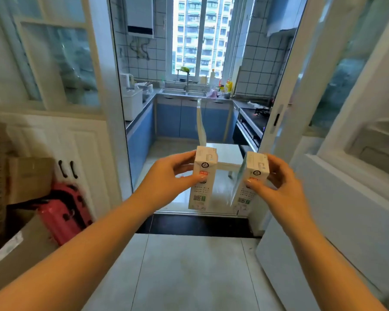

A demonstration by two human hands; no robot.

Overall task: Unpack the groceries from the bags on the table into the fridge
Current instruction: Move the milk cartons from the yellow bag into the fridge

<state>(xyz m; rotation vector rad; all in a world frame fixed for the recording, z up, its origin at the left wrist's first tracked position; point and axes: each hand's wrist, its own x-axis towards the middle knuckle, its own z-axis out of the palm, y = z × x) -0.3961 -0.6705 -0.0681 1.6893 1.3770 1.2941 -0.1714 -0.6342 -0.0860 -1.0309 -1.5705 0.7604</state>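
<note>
I hold two white milk cartons out in front of me at chest height. My left hand [171, 173] grips the left carton [202, 182] by its upper end, thumb on the near face. My right hand [279, 182] grips the right carton [249, 187] the same way. Both cartons hang roughly upright, a short gap between them. The open white fridge door [346, 209] stands at the right, with its door shelves [373, 140] blurred above. No bags or table are in view.
Straight ahead a sliding glass doorway [119, 108] opens onto a narrow kitchen with blue cabinets [189, 122], a sink and a white stool [222, 153]. At the left stand cardboard boxes [27, 178] and a pink suitcase [63, 212] against white cupboards. A tiled floor [189, 277] lies underfoot.
</note>
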